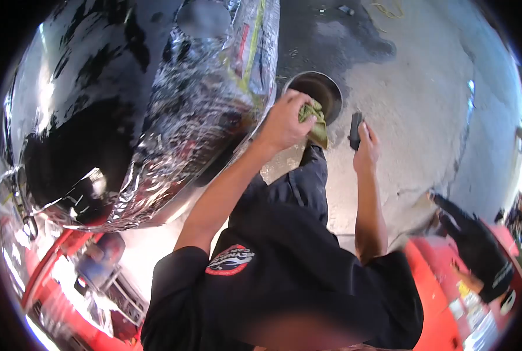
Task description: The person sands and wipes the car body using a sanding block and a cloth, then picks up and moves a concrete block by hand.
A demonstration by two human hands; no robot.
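My left hand [287, 121] is closed around a crumpled olive-green cloth [316, 131]. One end of the cloth hangs below my fingers. Just beyond it a round metal bowl [334, 93] rests on the floor, its near left part hidden by hand and cloth. To the right, my right hand [367, 146] grips a small dark rectangular block [355, 131], held upright and apart from the bowl. What the block is made of cannot be made out.
A glossy dark car body [85, 146], partly covered by wrinkled clear plastic film [196, 99], fills the left side. A dark wet patch [354, 47] spreads over the concrete floor [413, 146]. Red surfaces [427, 286] and a black glove-like shape [477, 245] lie at lower right.
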